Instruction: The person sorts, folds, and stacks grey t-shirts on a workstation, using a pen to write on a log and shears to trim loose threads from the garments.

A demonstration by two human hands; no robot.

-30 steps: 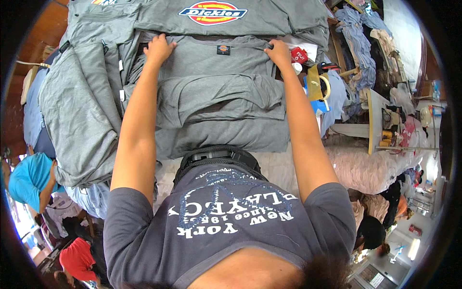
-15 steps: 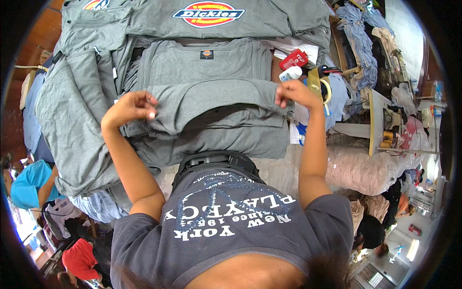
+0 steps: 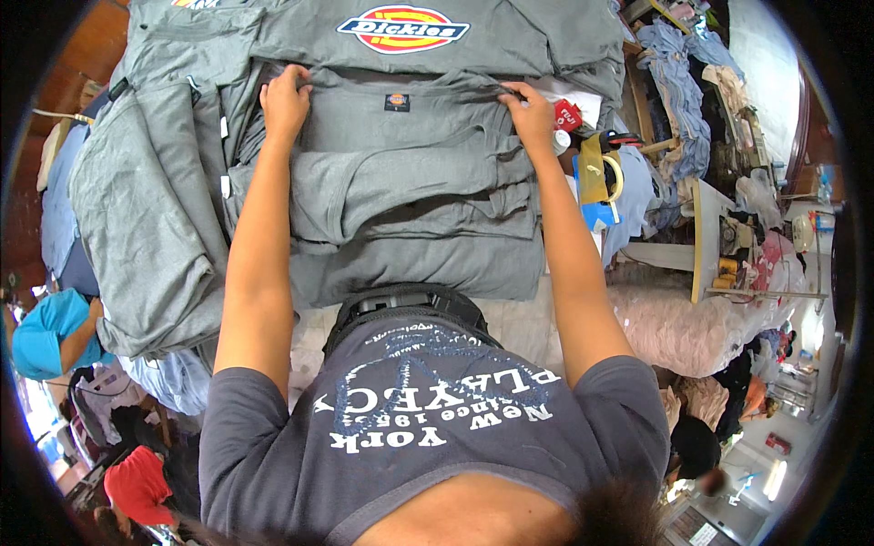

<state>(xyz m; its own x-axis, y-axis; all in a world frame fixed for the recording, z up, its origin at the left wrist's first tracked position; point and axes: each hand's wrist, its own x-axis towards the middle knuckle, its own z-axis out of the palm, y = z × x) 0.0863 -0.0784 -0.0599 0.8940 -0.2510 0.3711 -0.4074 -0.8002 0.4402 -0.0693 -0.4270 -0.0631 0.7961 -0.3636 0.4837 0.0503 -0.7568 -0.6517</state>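
Note:
A grey T-shirt (image 3: 410, 109) lies partly folded in front of me, its small dark neck label facing up. At its far left corner, my left hand (image 3: 286, 105) pinches the cloth. My right hand (image 3: 530, 118) grips the far right corner between thumb and fingers. The near part of the shirt is doubled over in a loose, curved fold, with more grey cloth stacked beneath it.
A grey shirt with a red and yellow print (image 3: 401, 30) spreads across the far side. More grey garments (image 3: 146, 200) drape at the left. Beyond my right hand are a red box (image 3: 566, 115) and a tape roll (image 3: 613, 179). Other people work at lower left.
Both hands have reached away from me, from the near fold to the shirt's far corners, and closed on the cloth there. The near fold has become looser and more wrinkled.

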